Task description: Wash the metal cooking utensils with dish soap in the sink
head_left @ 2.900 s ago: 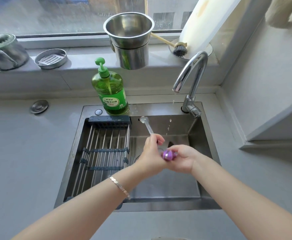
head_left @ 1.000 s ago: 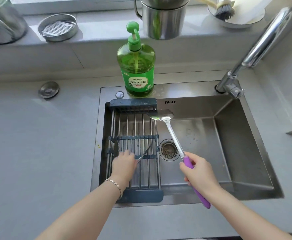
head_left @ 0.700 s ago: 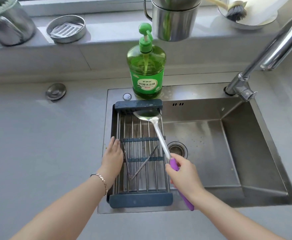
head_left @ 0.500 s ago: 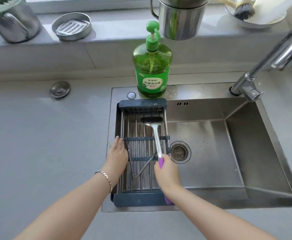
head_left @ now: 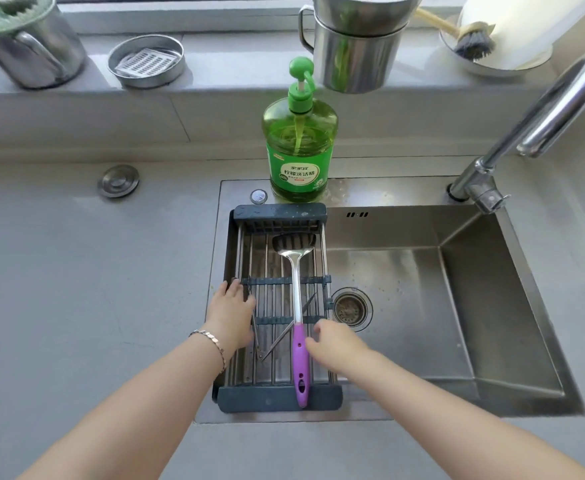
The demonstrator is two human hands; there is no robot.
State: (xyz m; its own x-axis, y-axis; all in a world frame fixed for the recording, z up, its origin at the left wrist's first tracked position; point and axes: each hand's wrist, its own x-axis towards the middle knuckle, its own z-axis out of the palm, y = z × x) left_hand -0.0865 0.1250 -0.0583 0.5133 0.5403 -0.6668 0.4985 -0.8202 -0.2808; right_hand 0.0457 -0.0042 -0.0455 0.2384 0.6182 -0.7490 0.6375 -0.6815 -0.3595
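A metal spatula [head_left: 297, 292] with a purple handle lies lengthwise on the dark drying rack [head_left: 277, 216] that spans the left part of the steel sink [head_left: 457, 306]. Metal tongs [head_left: 277, 337] lie on the rack beneath and left of it. My right hand [head_left: 336, 344] sits just right of the purple handle, fingers apart, holding nothing. My left hand [head_left: 230, 311] rests flat on the rack's left edge beside the tongs. A green dish soap bottle [head_left: 299, 150] stands on the sink rim behind the rack.
The tap [head_left: 533, 123] arches over the sink's back right corner; no water runs. The drain [head_left: 350, 308] lies right of the rack. On the sill stand stacked steel cups [head_left: 353, 53], a steel mug [head_left: 31, 46], a round tin [head_left: 145, 60] and a brush in a dish [head_left: 474, 43].
My right hand carried the spatula left from over the basin, laid it on the rack and let go. My left hand moved from the tongs to the rack's left edge.
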